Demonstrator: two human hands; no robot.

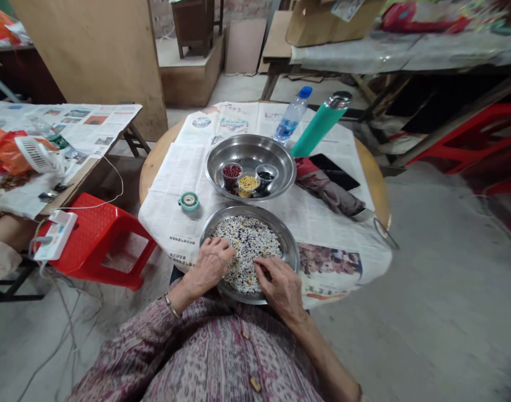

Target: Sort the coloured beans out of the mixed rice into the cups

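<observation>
A steel bowl (pixel 296 262) at the table's near edge holds a mix of white grains (pixel 249 240) with dark and yellow bits. My left hand (pixel 213 259) reaches over its left rim, fingers curled down onto the grains. On the right side my right hand (pixel 280 282) has thumb and forefinger drawn together at the grains; whatever lies between them is hidden. Just behind stands a second steel bowl (pixel 249 146). In it are three clear cups, of dark red beans (pixel 232 171), yellow beans (pixel 248 183) and black beans (pixel 266 175).
Newspaper (pixel 176 178) covers the round table. A green bottle lid (pixel 189 201) lies left of the bowls. Behind and right are a water bottle (pixel 292 117), a green flask (pixel 320 128), a phone (pixel 334 172) and a folded umbrella (pixel 328 192). A red stool (pixel 100 240) stands left.
</observation>
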